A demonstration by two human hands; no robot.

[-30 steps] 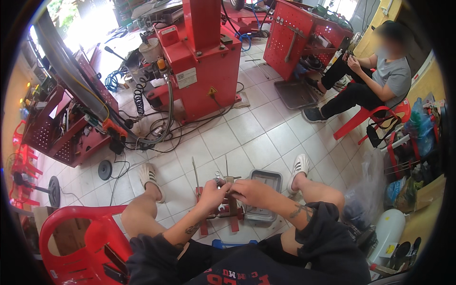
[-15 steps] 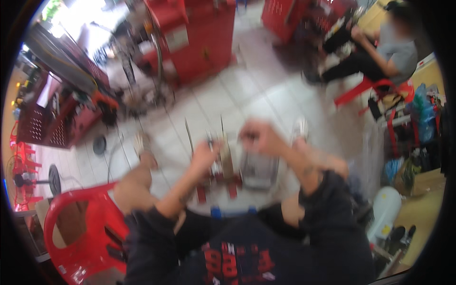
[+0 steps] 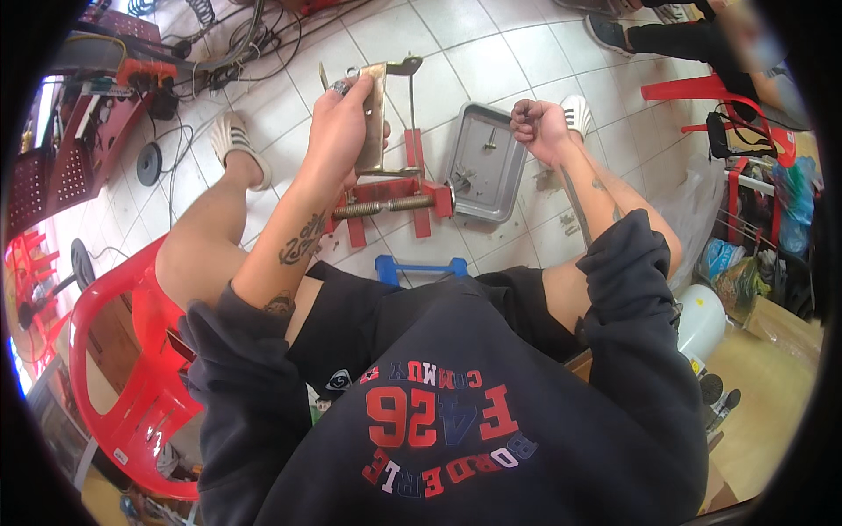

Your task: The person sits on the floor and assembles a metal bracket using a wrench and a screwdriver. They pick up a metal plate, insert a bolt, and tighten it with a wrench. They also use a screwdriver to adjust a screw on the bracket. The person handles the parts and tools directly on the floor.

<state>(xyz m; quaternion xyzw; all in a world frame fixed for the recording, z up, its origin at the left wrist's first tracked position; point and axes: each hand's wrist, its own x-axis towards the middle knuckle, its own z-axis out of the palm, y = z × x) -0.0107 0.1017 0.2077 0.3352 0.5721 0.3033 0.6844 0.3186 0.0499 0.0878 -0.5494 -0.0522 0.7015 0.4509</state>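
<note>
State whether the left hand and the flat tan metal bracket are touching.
Touching: the head view shows the left hand gripping the flat tan metal bracket, with fingertips showing past its right edge.

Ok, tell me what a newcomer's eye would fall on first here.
Near the upper middle, the left hand grips a worn metal bracket, just beyond a red metal frame on the tiled floor. Right of that frame lies a grey tray with small metal bits in it. Large and bright, a red plastic chair stands at the lower left.
</note>
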